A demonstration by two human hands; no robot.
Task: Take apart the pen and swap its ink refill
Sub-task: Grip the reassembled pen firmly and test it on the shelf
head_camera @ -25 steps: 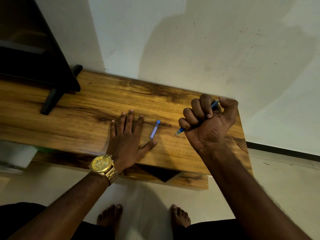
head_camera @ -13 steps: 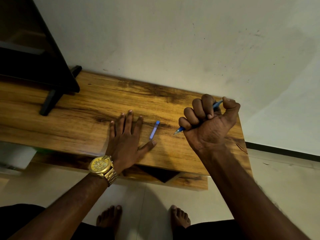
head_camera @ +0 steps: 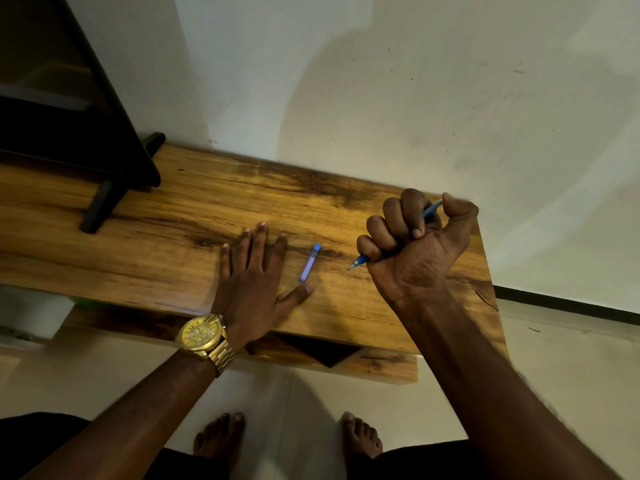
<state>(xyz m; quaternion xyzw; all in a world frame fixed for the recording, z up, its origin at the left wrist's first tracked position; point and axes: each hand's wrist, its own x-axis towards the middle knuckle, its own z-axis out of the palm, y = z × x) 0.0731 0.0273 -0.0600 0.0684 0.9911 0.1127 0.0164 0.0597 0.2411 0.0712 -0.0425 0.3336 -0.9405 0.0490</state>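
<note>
The right hand is curled into a fist around the blue pen, tip poking out toward the left, near the table's right edge. The left hand lies flat and spread on the wood near the front edge, holding nothing. The blue cap lies between the 2 hands, just beyond the left thumb.
</note>
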